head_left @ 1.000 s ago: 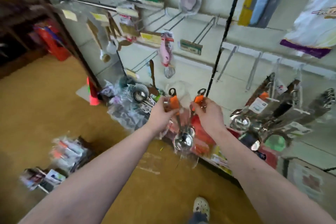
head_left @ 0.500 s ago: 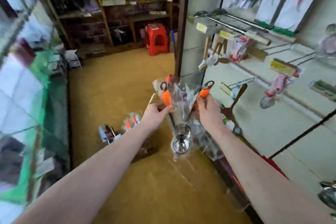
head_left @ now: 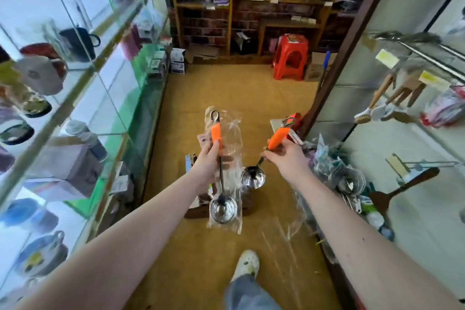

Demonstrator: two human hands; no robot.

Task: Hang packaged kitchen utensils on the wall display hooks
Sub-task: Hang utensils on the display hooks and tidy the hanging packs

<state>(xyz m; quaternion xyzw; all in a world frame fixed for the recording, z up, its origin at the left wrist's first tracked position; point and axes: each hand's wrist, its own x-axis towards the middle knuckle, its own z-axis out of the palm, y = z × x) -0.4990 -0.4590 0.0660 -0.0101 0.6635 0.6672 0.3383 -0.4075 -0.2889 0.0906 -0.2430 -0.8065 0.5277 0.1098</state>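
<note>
Item one, bagged ladle (head_left: 216,133), gripped by my left hand (head_left: 208,161), bowl hanging at 6 o'clock over the floor (head_left: 226,88); item two, second ladle (head_left: 278,137), pinched by my right hand (head_left: 285,160), handle toward 1 o'clock.

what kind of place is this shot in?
Probably a small housewares shop: glass shelves of mugs on the left, price-tagged hooks with hanging utensils on the right, and a bagged ladle held in the left hand.

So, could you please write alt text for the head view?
A person holds two orange-handled steel ladles over a tan shop floor: the left hand grips the left ladle in its clear sleeve, the right hand grips the right ladle. Glass shelves of mugs left, wall hooks right.
</note>
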